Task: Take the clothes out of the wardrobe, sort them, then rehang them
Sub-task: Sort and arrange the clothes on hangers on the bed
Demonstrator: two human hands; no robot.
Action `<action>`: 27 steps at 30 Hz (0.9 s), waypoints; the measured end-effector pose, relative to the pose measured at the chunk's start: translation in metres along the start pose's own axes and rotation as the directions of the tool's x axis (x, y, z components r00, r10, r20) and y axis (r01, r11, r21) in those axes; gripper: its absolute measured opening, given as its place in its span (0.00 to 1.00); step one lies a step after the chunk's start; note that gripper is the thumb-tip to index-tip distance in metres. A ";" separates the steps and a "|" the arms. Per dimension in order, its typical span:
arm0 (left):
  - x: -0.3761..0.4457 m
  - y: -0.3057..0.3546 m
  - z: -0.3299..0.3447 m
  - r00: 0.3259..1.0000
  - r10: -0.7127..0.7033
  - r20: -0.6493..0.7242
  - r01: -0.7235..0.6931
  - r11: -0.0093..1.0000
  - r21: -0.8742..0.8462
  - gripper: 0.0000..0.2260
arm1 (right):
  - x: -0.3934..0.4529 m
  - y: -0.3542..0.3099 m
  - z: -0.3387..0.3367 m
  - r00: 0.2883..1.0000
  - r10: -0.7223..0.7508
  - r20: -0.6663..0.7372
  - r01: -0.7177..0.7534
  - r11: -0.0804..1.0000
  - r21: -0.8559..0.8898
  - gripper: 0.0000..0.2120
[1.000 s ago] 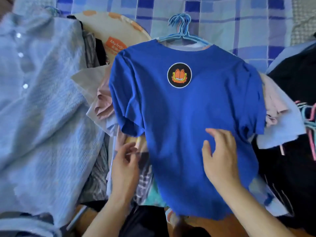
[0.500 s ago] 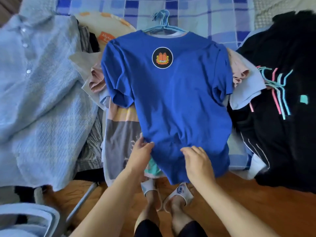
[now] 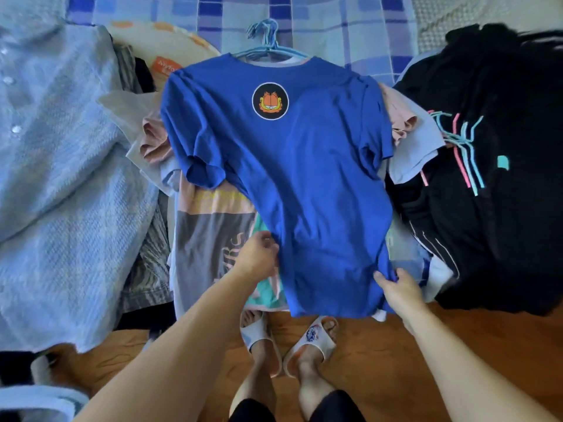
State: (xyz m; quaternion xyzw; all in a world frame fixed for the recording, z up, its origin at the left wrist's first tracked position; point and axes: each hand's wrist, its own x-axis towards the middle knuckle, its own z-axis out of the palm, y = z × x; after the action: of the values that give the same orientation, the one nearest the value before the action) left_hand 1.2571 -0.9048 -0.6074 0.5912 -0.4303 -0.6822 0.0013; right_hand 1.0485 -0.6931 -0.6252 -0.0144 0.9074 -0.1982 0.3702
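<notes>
Evidently mid-sort, both hands, left hand (image 3: 259, 257) and right hand (image 3: 396, 289), fingers pinching the blue T-shirt's (image 3: 289, 178) hem at six o'clock, with rehanging remaining.

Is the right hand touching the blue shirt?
Touching. The head view shows the right hand pinching the blue shirt at its lower right edge, fabric between thumb and fingers.

Partial orange tag (image 3: 166, 68), "Myfo…" cut off; "RS" on grey shirt (image 3: 210, 236).
</notes>
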 end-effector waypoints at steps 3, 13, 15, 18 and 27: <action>0.035 -0.013 0.013 0.983 0.043 -0.176 -0.013 0.985 0.171 0.23 | -0.009 0.019 -0.009 0.981 -0.088 -0.174 0.075 0.994 -0.080 0.07; -0.007 0.013 0.036 0.946 0.230 -0.229 -0.222 0.973 0.062 0.10 | -0.023 0.039 0.003 0.996 -0.042 0.082 0.024 0.977 0.213 0.32; -0.020 0.014 0.027 0.953 0.269 -0.137 -0.296 0.922 -0.248 0.10 | -0.022 0.031 0.017 0.993 -0.097 0.074 0.074 0.961 0.266 0.27; -0.028 0.009 0.021 0.987 0.071 0.145 0.030 0.800 -0.600 0.05 | -0.022 0.028 0.039 0.997 -0.076 0.030 0.064 0.954 0.294 0.24; -0.041 -0.008 0.061 0.970 0.064 0.236 0.001 0.964 -0.264 0.15 | -0.068 0.004 0.041 0.825 -0.437 -0.357 0.493 0.867 0.077 0.17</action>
State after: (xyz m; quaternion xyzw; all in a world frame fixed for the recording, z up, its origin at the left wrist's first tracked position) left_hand 1.2247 -0.8430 -0.5834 0.4910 -0.3425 -0.8001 0.0379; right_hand 1.1261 -0.6920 -0.6077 -0.1717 0.9052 -0.3569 0.1544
